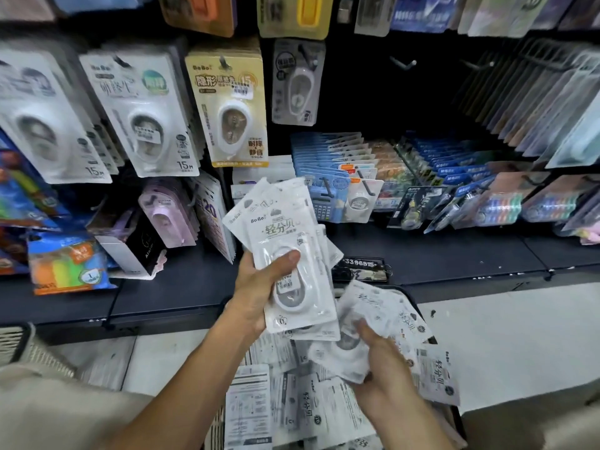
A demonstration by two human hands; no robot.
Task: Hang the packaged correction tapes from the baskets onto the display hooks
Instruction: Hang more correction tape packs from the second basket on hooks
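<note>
My left hand (pixel 259 287) grips a fanned stack of white correction tape packs (pixel 285 235), thumb pressed across the front pack, held up in front of the shelf. My right hand (pixel 383 362) holds another white pack (pixel 350 339), blurred, just above the basket (pixel 409 297). The basket below is full of several more white packs (pixel 292 407), some face down. Bare display hooks (pixel 402 64) stick out of the dark back panel at upper right of centre.
Hung correction tapes (pixel 227 105) fill the hooks at left and centre. Blue and coloured packs (pixel 341 177) hang lower right. A dark shelf (pixel 438 254) runs across. A second light basket (pixel 19 342) shows at the left edge. Pale floor lies at right.
</note>
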